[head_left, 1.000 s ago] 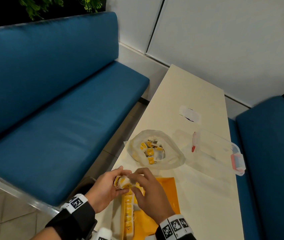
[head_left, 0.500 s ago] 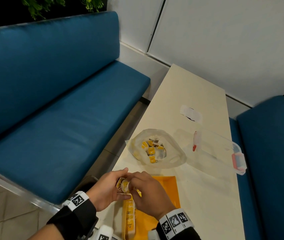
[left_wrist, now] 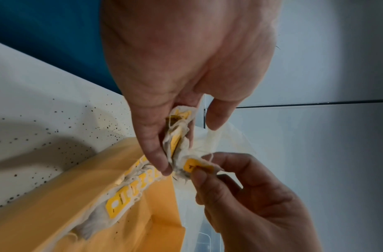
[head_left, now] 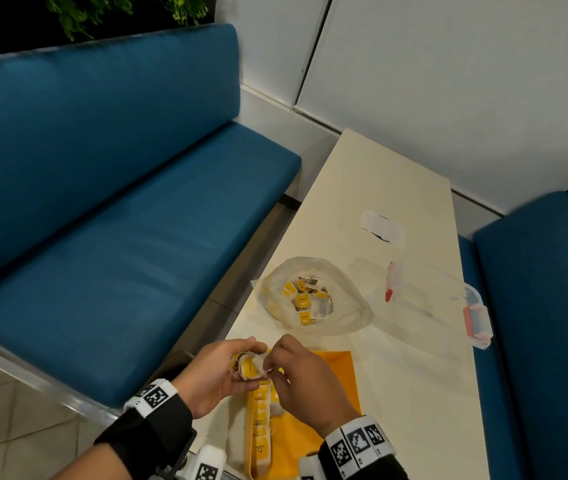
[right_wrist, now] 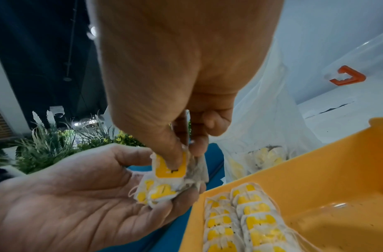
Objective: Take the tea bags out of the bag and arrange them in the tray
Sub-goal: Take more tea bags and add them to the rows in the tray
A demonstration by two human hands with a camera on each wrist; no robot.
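Note:
My left hand grips a small bundle of white tea bags with yellow tags, just above the far left corner of the yellow tray. With thumb and fingertip, my right hand pinches one tea bag at the top of that bundle. The left wrist view shows the same pinch on a yellow tag. Rows of tea bags lie side by side along the tray's left side. The clear plastic bag lies open further up the table, with more tea bags inside.
A clear plastic lid with red clips lies right of the bag, near the table's right edge. A white slip lies further back. Blue benches flank the narrow cream table. The table's left edge runs close to my left hand.
Both hands have stayed over the tray's far left corner. My right fingers have shifted on the bundle and now pinch its top tea bag.

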